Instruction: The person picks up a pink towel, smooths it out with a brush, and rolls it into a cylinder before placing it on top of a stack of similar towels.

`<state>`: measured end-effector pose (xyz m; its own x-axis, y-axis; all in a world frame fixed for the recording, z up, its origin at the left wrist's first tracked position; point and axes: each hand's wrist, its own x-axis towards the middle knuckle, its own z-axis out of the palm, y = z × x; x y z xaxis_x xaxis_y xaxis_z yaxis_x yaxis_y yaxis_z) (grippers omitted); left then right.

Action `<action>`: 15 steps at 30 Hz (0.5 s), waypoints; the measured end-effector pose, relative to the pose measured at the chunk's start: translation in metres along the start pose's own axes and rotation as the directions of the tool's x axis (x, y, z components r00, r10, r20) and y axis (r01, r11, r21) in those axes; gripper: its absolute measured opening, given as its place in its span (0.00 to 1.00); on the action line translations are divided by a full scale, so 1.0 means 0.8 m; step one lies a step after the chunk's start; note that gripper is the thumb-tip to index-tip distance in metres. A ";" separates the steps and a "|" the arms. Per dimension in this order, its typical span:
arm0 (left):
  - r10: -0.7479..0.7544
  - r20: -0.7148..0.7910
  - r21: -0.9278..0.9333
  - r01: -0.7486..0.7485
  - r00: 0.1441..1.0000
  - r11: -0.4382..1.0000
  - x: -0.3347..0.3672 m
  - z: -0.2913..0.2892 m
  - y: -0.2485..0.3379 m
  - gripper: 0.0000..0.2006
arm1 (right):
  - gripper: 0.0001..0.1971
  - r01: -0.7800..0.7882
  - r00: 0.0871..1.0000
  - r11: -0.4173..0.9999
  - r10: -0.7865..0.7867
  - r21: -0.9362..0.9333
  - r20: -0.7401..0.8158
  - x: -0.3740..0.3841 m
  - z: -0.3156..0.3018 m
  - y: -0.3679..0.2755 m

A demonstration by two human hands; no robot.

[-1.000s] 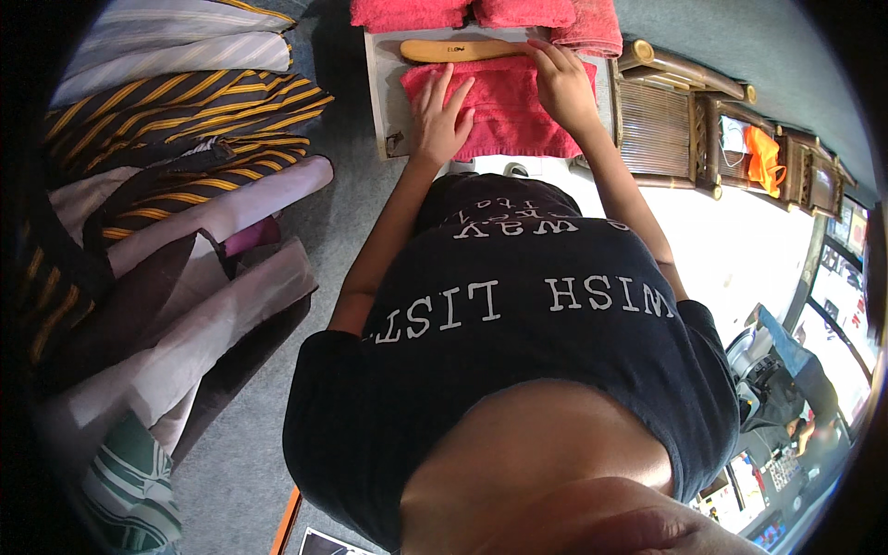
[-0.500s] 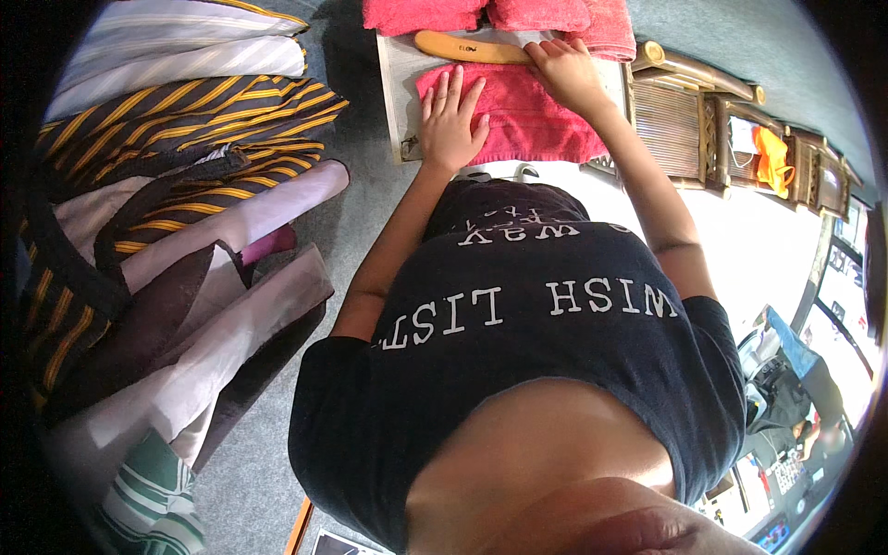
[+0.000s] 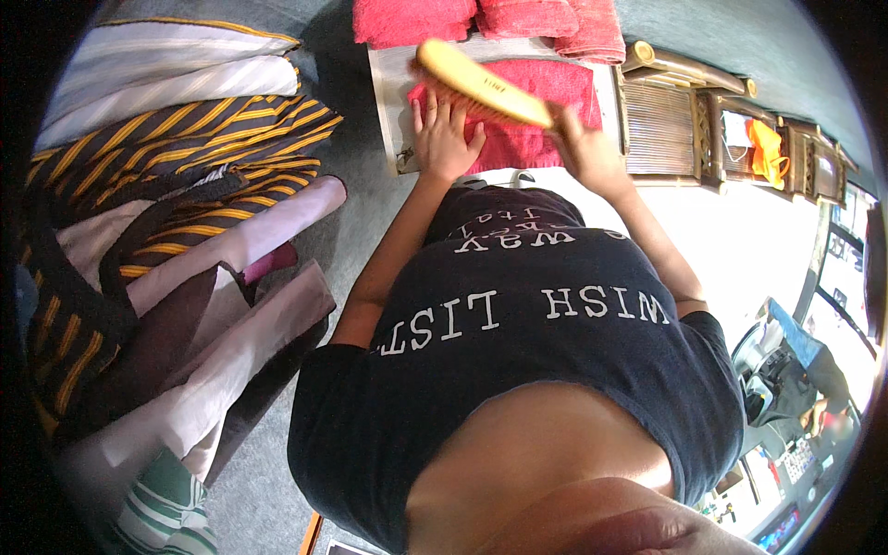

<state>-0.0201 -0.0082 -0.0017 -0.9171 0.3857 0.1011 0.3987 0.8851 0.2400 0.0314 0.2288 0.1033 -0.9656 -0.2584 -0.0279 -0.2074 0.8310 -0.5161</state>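
My right hand (image 3: 590,155) grips one end of a long wooden brush (image 3: 483,87). The brush is raised and tilted over a red towel (image 3: 523,148), its bristles facing down. Fingers spread, my left hand (image 3: 446,143) lies flat on the towel's left part, just below the brush's far end. Beneath the towel is a pale, low board or tabletop (image 3: 392,116).
Folded red towels (image 3: 416,20) lie at the far edge. To the left are striped garments (image 3: 185,129) and rolled grey cloth (image 3: 250,240). A bamboo bench (image 3: 661,129) with an orange cloth (image 3: 768,153) stands right. Another person (image 3: 819,416) sits at the lower right.
The brush has lifted off the towel's far edge and swung toward me, its right end lower now. My right hand came nearer with it; my left stays on the towel.
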 end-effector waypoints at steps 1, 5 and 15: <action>-0.024 0.113 0.052 0.018 0.993 0.998 -0.001 0.000 -0.001 0.32 | 0.22 0.036 0.999 0.998 -0.035 0.050 -0.029 -0.005 0.015 -0.004; 0.085 -0.168 -0.085 -0.101 0.982 0.991 0.001 -0.010 0.005 0.31 | 0.37 0.028 0.996 0.990 -0.016 -0.141 0.083 -0.020 0.055 0.007; 0.038 -0.141 -0.094 -0.052 0.989 0.994 0.000 -0.010 0.006 0.35 | 0.31 -0.415 0.901 0.910 0.410 -0.003 -0.139 -0.058 0.052 0.051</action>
<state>-0.0184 -0.0062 0.0073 -0.8923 0.3788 0.2458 0.4439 0.8354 0.3240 0.0740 0.2544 0.0478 -0.9772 0.1765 -0.1180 0.2111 0.8648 -0.4555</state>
